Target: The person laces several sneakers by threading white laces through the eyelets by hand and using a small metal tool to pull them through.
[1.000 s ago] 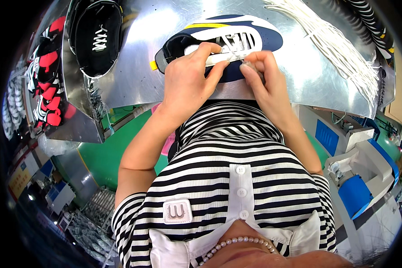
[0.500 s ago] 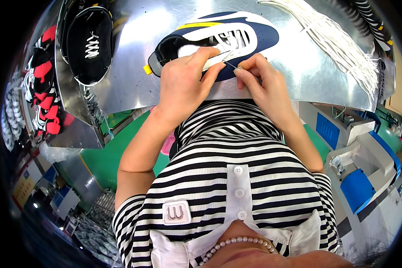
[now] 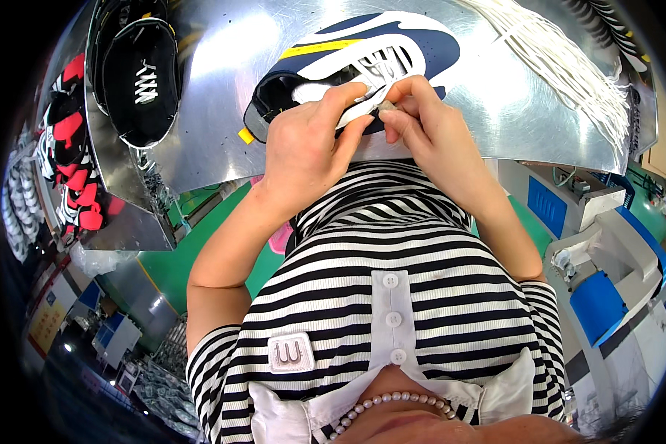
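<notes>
A navy, white and yellow shoe upper [image 3: 442, 53] lies on its side on the metal table, its toe toward the right. White lacing [image 3: 383, 63] crosses its throat in several rows. My left hand [image 3: 303, 144] grips the near edge of the opening, thumb and fingers closed on the white eyelet strip. Close beside it, at the near eyelet row, my right hand [image 3: 438, 127] is pinched, with thumb and index finger together. Whatever sits between those fingertips is tiny and mostly hidden.
A bundle of loose white shoelaces [image 3: 559, 63] is spread over the table's right side. Black laced shoe uppers [image 3: 123, 96] lie at the left, with red, black and white uppers [image 3: 68, 132] beyond. The metal table's [image 3: 218, 137] near edge curves in front of my body.
My right hand has moved slightly left and up, closer to my left hand. The thin strand that showed between the right fingertips and the shoe upper is now hidden.
</notes>
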